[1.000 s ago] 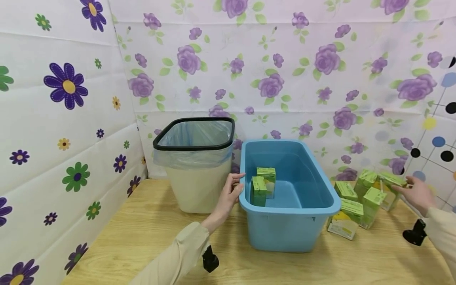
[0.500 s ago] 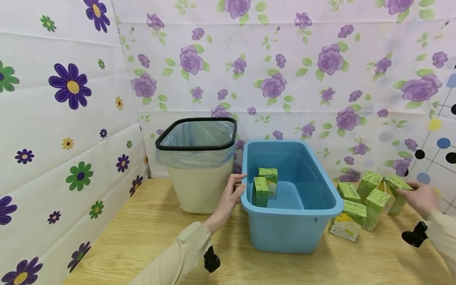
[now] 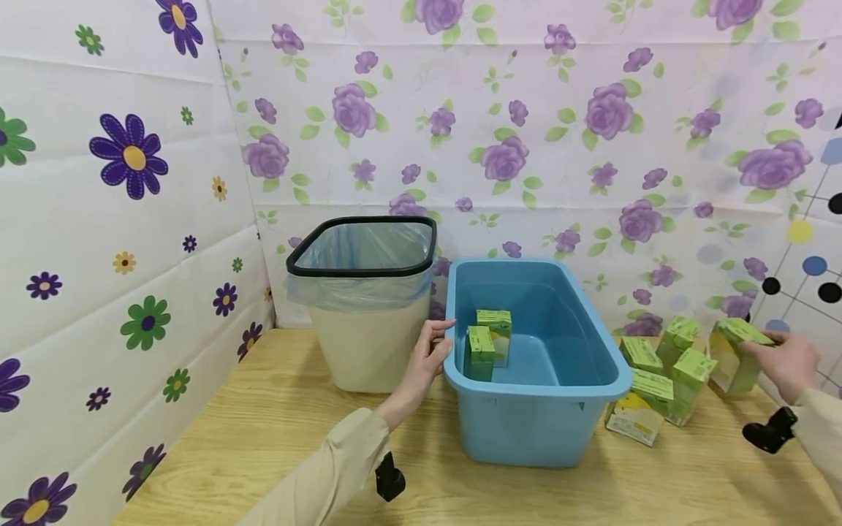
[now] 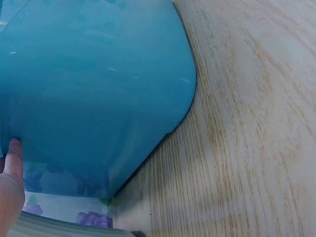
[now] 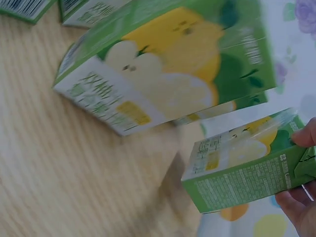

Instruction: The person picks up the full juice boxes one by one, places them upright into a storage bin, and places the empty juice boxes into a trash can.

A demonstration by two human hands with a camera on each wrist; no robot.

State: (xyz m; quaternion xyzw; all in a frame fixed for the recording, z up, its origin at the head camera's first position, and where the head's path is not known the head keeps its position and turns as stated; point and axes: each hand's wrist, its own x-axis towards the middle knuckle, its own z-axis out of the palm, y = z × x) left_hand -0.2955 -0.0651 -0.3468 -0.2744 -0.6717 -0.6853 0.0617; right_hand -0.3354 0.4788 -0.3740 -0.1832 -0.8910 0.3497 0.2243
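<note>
My left hand [image 3: 424,358] grips the left rim of a blue plastic tub [image 3: 520,431]; in the left wrist view a fingertip touches the tub's outer wall [image 4: 98,98]. Two green juice cartons [image 3: 493,332] stand inside the tub, against its left side. At the far right, my right hand [image 3: 786,361] pinches a green-and-yellow juice carton [image 3: 733,358] by its top end. The right wrist view shows that held carton [image 5: 242,163] tilted, thumb on one side and fingers on the other. Several more juice cartons [image 3: 691,376] stand grouped between the tub and the right hand.
A cream waste bin [image 3: 375,343] with a black rim and a clear liner stands left of the tub. All of it rests on a wooden table [image 3: 263,431]. Flower-printed sheets [image 3: 395,131] hang close behind and at the left.
My right hand has drawn one juice carton rightward, away from the group, opening a gap beside it. The left hand keeps its place on the tub rim.
</note>
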